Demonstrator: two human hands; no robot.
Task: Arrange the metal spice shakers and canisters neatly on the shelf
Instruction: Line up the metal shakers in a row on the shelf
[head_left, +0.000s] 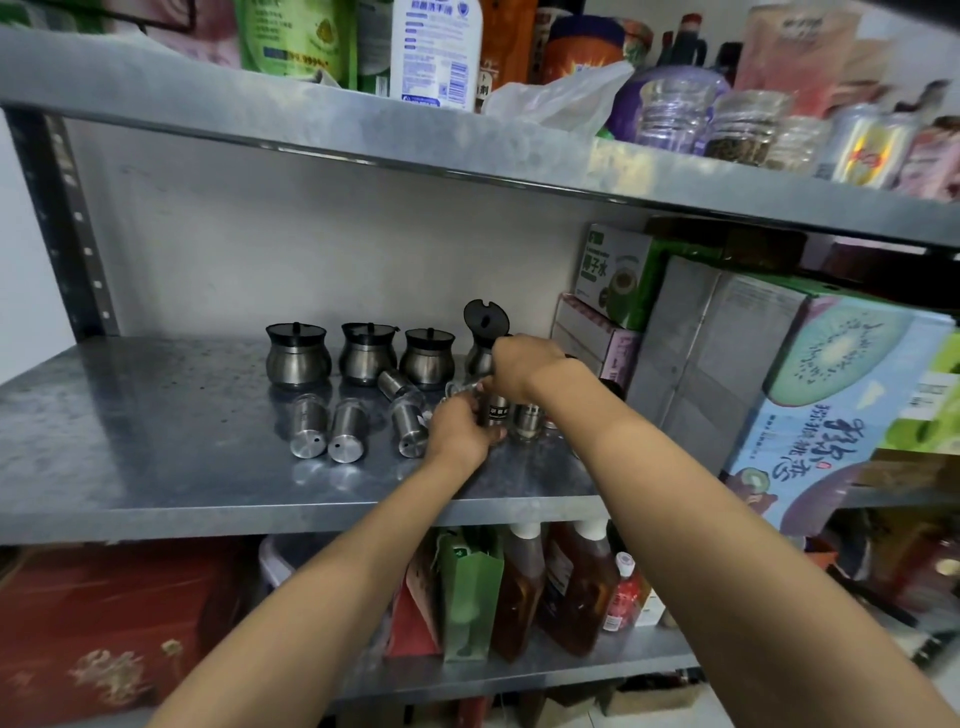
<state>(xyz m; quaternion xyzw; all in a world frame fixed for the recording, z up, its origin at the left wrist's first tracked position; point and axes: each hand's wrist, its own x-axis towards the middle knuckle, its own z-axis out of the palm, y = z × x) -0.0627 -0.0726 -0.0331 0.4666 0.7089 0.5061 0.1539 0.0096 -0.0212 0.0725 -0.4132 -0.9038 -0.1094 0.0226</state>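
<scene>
On the middle metal shelf (156, 457), three round steel canisters (298, 356) with dark lids stand in a row at the back. A fourth canister (480, 353) beside them has its black lid tipped up. Several slim steel shakers lie on their sides in front, among them one at the left (307, 426) and one further right (408, 428). My left hand (457, 428) grips a shaker that lies mostly hidden under it. My right hand (522, 364) curls over the top of an upright shaker (497, 410). Another upright shaker (527, 421) stands just right of it.
Cardboard boxes, including a kiwi-printed carton (831, 400) and a green drink box (621, 275), crowd the shelf's right side. The shelf above (363, 124) carries bottles, bags and glass jars. Bottles and a green bag (470, 587) stand on the shelf below. A dark upright post (62, 223) is at left.
</scene>
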